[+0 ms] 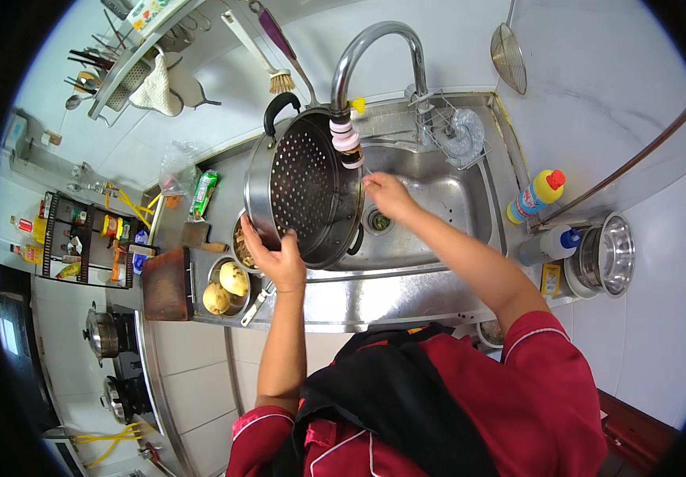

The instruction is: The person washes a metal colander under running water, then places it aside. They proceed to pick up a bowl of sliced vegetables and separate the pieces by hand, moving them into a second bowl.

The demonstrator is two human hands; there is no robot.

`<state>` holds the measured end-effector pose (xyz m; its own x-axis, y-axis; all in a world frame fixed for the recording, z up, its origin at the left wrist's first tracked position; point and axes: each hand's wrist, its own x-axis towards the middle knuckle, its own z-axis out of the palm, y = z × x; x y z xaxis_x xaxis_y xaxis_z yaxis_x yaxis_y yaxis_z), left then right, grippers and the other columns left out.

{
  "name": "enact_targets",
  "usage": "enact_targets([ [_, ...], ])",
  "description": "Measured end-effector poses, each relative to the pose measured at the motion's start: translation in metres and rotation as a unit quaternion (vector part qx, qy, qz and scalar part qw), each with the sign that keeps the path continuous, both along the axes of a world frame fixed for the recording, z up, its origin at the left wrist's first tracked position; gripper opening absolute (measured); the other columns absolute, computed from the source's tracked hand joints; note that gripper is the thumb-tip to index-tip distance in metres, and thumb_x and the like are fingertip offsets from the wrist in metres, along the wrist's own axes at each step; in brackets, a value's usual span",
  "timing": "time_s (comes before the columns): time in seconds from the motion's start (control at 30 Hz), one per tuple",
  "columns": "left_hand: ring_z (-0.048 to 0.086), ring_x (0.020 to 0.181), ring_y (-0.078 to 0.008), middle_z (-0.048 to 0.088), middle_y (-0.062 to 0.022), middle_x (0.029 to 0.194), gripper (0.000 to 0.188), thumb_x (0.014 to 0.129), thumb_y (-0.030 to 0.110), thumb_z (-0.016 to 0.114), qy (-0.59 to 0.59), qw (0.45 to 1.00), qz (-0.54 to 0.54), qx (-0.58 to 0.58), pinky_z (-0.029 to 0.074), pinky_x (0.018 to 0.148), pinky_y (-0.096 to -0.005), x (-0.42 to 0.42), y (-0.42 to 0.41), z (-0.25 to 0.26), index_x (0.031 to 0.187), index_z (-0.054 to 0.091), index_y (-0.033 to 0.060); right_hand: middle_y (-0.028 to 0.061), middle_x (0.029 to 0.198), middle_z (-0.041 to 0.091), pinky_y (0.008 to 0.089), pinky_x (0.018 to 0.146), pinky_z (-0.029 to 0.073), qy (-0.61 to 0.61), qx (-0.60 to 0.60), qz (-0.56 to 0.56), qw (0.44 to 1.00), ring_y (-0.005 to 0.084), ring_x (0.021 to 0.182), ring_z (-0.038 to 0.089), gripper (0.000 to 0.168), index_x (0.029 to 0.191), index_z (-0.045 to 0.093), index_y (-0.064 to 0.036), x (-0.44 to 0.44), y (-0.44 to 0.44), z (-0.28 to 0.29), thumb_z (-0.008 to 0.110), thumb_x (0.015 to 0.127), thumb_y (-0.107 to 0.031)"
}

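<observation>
My left hand (277, 253) grips the lower left side of a perforated metal steamer pot (307, 173) with black handles. The pot stands tilted on its side over the left part of a stainless steel sink (456, 197), its inside facing right. My right hand (387, 194) is closed just below the pink and black nozzle (347, 143) of the curved chrome faucet (378, 27), at the pot's right edge. A thin piece shows at its fingertips; what it is cannot be told. A wire basket with a scouring pad (465, 138) hangs at the faucet's base.
Left of the sink are a bowl with peeled potatoes (234, 279), a bowl of cut food (242, 244), a peeler (257, 305), a cleaver (195, 235) and a cutting board (167, 283). On the right stand a cleaner bottle (535, 197), a spray bottle (548, 244) and metal bowls (614, 255).
</observation>
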<state>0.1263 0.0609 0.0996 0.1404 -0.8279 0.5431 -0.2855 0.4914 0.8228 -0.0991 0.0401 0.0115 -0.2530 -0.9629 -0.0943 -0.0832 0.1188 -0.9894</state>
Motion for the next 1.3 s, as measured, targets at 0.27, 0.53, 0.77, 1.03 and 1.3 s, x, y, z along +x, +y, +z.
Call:
enact_targets([
  [0.27,0.037,0.116,-0.0386,0.033,-0.0245,0.130,0.084,0.065,0.006,0.069,-0.074,0.996,0.010,-0.055,0.027,0.102,-0.0448,0.007,0.047,-0.016,0.135,0.025,-0.0061,0.0183,0.110,0.054,0.0421,0.084,0.043,-0.471,-0.041,0.126,0.872,0.0262,0.104,0.052,0.068,0.118,0.045,-0.002,0.090,0.015,0.181,0.066,0.076,-0.052],
  [0.53,0.038,0.115,-0.0323,0.036,-0.0206,0.124,0.095,0.068,0.024,0.073,-0.051,0.990,-0.131,0.017,0.033,0.095,-0.0397,0.005,0.087,-0.026,0.139,0.016,-0.0028,0.0093,0.105,0.057,0.0322,0.080,0.043,-0.178,0.003,0.001,0.984,0.0173,0.092,0.054,0.043,0.116,0.049,0.000,0.082,0.024,0.150,0.062,0.076,-0.004],
  [0.77,0.049,0.110,-0.0311,0.050,-0.0202,0.119,0.048,0.087,0.026,0.057,-0.045,0.984,-0.132,0.107,0.039,0.091,-0.0370,0.020,-0.026,-0.040,0.122,0.047,-0.0038,0.0027,0.106,0.059,0.0269,0.087,0.041,-0.067,-0.045,0.169,0.982,0.0113,0.094,0.053,0.038,0.114,0.053,-0.001,0.018,0.086,0.159,0.064,0.079,-0.009],
  [1.03,0.055,0.103,-0.0306,0.058,-0.0193,0.113,0.041,0.090,0.029,0.048,-0.116,0.896,-0.340,0.261,0.041,0.089,-0.0340,-0.038,-0.112,-0.123,0.113,0.055,-0.0038,-0.0041,0.076,0.056,0.0234,0.065,0.043,0.217,-0.007,-0.057,0.974,0.0060,0.071,0.049,0.021,0.082,0.064,-0.007,-0.042,0.170,0.232,0.066,0.082,-0.028],
  [1.3,0.043,0.069,-0.0100,0.048,-0.0004,0.084,0.040,0.090,0.028,0.046,0.124,0.790,-0.390,0.456,0.036,0.058,-0.0257,-0.191,-0.129,-0.162,0.125,0.043,0.0091,-0.0091,0.066,0.037,0.0211,0.054,0.029,0.155,-0.213,-0.283,0.922,0.0034,0.061,0.031,0.027,0.070,0.047,-0.012,-0.099,0.236,0.257,0.054,0.091,-0.027],
])
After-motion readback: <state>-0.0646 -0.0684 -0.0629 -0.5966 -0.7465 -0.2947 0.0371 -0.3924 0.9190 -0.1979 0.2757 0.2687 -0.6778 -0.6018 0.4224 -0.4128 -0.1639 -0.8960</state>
